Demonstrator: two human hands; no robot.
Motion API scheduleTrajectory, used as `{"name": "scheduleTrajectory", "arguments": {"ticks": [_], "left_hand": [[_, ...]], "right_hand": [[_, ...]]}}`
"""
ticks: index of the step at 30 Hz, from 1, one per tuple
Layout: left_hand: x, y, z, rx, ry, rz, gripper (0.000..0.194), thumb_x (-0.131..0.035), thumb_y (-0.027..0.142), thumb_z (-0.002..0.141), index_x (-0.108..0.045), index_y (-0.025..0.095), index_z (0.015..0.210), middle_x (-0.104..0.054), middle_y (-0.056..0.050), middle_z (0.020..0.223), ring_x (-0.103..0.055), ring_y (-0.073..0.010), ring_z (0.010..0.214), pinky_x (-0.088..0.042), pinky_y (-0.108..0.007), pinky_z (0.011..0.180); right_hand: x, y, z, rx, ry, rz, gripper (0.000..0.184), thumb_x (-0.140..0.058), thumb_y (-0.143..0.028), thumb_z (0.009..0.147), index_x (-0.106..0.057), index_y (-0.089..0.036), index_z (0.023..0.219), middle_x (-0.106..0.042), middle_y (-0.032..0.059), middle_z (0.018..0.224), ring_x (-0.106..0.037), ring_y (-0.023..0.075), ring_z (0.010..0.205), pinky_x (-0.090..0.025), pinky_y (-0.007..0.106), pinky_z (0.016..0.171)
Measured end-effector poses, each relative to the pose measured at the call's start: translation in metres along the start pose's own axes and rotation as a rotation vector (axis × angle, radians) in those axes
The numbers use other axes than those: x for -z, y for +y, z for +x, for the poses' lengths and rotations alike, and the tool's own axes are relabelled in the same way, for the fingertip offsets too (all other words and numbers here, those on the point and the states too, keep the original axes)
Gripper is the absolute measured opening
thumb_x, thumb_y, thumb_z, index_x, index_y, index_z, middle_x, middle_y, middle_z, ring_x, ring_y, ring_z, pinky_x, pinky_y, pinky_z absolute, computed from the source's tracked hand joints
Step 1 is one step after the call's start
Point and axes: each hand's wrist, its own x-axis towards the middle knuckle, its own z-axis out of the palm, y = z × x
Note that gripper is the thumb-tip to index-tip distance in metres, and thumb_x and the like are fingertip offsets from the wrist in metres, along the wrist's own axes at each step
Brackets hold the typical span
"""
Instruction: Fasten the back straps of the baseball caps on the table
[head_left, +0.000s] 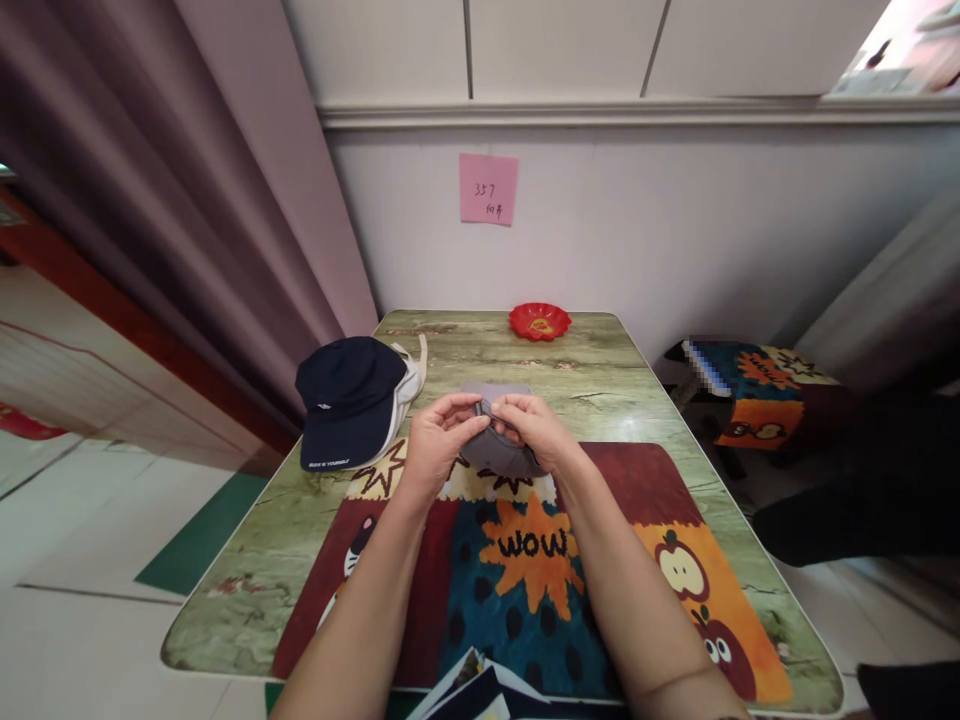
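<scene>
At twelve o'clock, left hand (448, 430) and right hand (531, 425) pinching gray cap (501, 455), navy cap (351, 390) at ten.

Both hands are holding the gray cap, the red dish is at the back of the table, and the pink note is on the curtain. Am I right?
Nearly! The head view shows the pink note on the wall, not the curtain. The rest is right: the left hand and right hand hold the gray cap, and the red dish is at the back of the table.
</scene>
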Motion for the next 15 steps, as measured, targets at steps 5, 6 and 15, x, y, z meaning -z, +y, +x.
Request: {"name": "scheduleTrajectory", "arguments": {"ticks": [5,6,15], "left_hand": [[0.0001,0.0011,-0.0010,-0.001,-0.004,0.006,0.038,-0.087,0.022,0.060,-0.073,0.016,0.095,-0.072,-0.001,0.075,-0.066,-0.0122,0.069,-0.052,-0.022,0.067],[0.0000,0.0016,-0.0012,-0.001,-0.008,0.011,0.038,-0.087,0.023,0.060,-0.073,0.016,0.095,-0.072,-0.001,0.076,-0.066,-0.0127,0.070,-0.052,-0.022,0.068],[0.0012,0.0049,-0.0019,-0.009,-0.068,0.094,0.037,-0.087,0.024,0.061,-0.075,0.015,0.094,-0.071,-0.002,0.075,-0.065,-0.0120,0.068,-0.051,-0.022,0.065]], "right_hand": [[-0.0009,-0.0014,-0.0003,-0.015,-0.009,-0.016,0.026,-0.065,-0.042,0.078,-0.057,-0.018,0.068,-0.052,-0.0054,0.056,-0.032,0.0052,0.042,-0.018,0.022,0.043],[-0.0011,-0.0014,-0.0002,-0.022,-0.004,-0.027,0.026,-0.065,-0.042,0.077,-0.057,-0.019,0.068,-0.052,-0.0054,0.056,-0.032,0.0053,0.042,-0.018,0.023,0.043],[0.0069,-0.0043,-0.0030,-0.004,-0.061,-0.177,0.025,-0.064,-0.040,0.078,-0.056,-0.018,0.067,-0.049,-0.0056,0.056,-0.034,0.0062,0.047,-0.023,0.021,0.046]]}}
